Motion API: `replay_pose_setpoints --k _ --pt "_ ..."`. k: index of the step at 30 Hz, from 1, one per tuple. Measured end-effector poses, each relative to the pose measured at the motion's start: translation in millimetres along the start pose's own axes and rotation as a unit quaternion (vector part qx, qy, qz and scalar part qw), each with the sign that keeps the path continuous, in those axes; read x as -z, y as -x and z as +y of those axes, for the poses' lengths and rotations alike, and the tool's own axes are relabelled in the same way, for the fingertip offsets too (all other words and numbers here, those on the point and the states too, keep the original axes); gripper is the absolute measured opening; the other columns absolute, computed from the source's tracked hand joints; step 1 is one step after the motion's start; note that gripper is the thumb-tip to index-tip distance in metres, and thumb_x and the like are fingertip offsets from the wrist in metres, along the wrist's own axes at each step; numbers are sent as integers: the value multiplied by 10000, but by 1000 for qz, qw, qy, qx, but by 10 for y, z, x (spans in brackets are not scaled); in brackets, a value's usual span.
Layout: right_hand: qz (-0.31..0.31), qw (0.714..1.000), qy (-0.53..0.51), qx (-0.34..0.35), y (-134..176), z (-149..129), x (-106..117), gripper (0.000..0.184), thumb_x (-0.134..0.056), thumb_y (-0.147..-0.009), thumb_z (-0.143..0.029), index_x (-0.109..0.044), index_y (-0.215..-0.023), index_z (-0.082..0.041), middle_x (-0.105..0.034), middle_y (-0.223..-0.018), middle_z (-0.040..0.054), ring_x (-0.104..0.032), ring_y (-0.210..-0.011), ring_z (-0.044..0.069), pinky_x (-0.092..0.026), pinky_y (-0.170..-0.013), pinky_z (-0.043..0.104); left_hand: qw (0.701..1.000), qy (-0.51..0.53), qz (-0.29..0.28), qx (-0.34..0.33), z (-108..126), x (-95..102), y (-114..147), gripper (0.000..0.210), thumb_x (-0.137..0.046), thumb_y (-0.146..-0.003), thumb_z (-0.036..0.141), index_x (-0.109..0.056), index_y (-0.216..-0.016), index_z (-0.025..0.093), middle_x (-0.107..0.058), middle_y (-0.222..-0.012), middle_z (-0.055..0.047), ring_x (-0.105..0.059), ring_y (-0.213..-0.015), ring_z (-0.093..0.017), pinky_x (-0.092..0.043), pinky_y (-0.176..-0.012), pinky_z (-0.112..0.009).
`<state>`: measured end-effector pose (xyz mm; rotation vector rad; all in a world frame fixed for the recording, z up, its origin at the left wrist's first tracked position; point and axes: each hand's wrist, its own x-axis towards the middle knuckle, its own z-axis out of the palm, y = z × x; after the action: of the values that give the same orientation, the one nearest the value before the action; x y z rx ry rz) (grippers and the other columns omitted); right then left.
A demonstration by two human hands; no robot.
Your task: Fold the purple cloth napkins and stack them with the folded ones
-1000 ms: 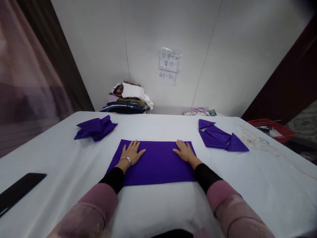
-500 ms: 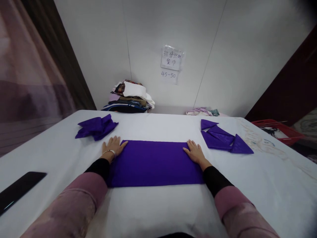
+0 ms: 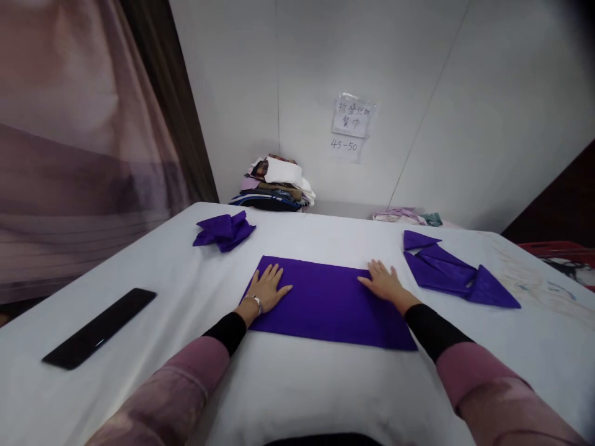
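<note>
A purple cloth napkin (image 3: pixel 325 303) lies flat on the white-covered table (image 3: pixel 316 384), folded into a wide rectangle. My left hand (image 3: pixel 266 288) rests flat on its left end, fingers spread, a silver bracelet on the wrist. On the far right corner lies my right hand (image 3: pixel 383 282), its fingers also stretched out and pressing the fabric. Neither hand grips anything. Beyond my left hand sits a crumpled purple napkin (image 3: pixel 224 231). Past my right hand are purple folded pieces with pointed corners (image 3: pixel 441 270).
A black phone-like slab (image 3: pixel 100 328) lies at the left of the table. Behind the far edge is a stack of folded clothes (image 3: pixel 276 183), with more cloth (image 3: pixel 402 215) farther right. A paper sign (image 3: pixel 352 118) hangs on the wall. A red basket (image 3: pixel 558 249) stands at right.
My left hand has moved from the napkin's far left corner inward and nearer, onto its left end. The right hand stays near the far right corner. The view has turned left.
</note>
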<state>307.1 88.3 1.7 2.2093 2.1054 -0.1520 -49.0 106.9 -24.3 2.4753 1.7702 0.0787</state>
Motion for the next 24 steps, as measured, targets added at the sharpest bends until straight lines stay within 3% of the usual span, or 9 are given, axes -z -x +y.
replay_pose_setpoints --k 2,6,9,11,14,17,19,21,24 --pt "37 996 -41 73 70 -491 53 727 -260 -880 -600 -246 -1424 -118 -185 -1499 142 -113 -1383 269 -60 -1085 523 1000 1 5 2 -9 13 -10 730 -225 -858 636 -292 -1411 163 -236 -1495 -92 -143 -1384 -266 -119 -1093 -495" --pt "36 959 -130 249 235 -1587 -51 753 -269 -865 -633 -246 -1424 -130 -184 -1499 139 -117 -1383 269 -76 -1091 512 1000 -3 -1 -2 -24 29 -33 708 -260 -866 594 -280 -1414 148 -225 -1496 -96 -143 -1385 -262 -116 -1094 -496" --pt "32 946 -156 282 256 -1907 -163 738 -259 -874 -625 -244 -1424 -132 -212 -1493 138 -130 -1381 257 -77 -1091 512 1000 -8 -3 -4 -53 14 -46 678 -290 -866 556 -290 -1411 152 -230 -1495 -90 -149 -1384 -262 -129 -1090 -500" --pt "32 952 -151 264 228 -1717 -195 739 -262 -870 -634 -251 -1423 -143 -220 -1492 129 -133 -1382 249 -72 -1093 507 1000 -7 3 -2 -76 -1 -58 683 -290 -861 568 -298 -1409 162 -234 -1493 -87 -153 -1382 -266 -139 -1087 -503" --pt "27 975 -121 185 227 -956 -207 726 -261 -866 -642 -272 -1419 -172 -204 -1500 103 -127 -1383 240 -56 -1095 492 1000 -6 7 2 -85 -17 -70 704 -273 -854 598 -296 -1411 168 -227 -1497 -81 -146 -1384 -265 -135 -1090 -496" --pt "25 996 -88 16 316 -71 -253 693 -241 -889 -599 -245 -1429 -163 -176 -1509 90 -99 -1388 236 -70 -1091 491 1000 -7 -1 2 -69 -22 -67 716 -254 -854 610 -283 -1416 167 -210 -1503 -76 -134 -1387 -256 -122 -1095 -489" --pt "34 995 -67 -63 385 340 -309 677 -224 -904 -564 -212 -1436 -146 -170 -1510 92 -104 -1386 236 -96 -1081 509 1000 -6 -4 0 -69 -20 -68 721 -250 -856 609 -278 -1417 158 -206 -1504 -78 -129 -1388 -254 -116 -1096 -490" --pt "39 995 -50 -82 432 540 -363 661 -209 -913 -542 -203 -1437 -140 -169 -1511 86 -101 -1387 225 -106 -1083 499 1000 -5 0 0 -90 -6 -84 719 -258 -857 602 -283 -1414 149 -211 -1503 -85 -129 -1388 -257 -114 -1095 -492" --pt "40 995 -37 -80 452 559 -404 654 -194 -915 -531 -199 -1439 -141 -165 -1512 81 -101 -1386 222 -109 -1085 491 1000 -1 -9 5 -95 47 -118 711 -281 -855 593 -298 -1407 145 -228 -1497 -97 -143 -1384 -270 -117 -1089 -510"
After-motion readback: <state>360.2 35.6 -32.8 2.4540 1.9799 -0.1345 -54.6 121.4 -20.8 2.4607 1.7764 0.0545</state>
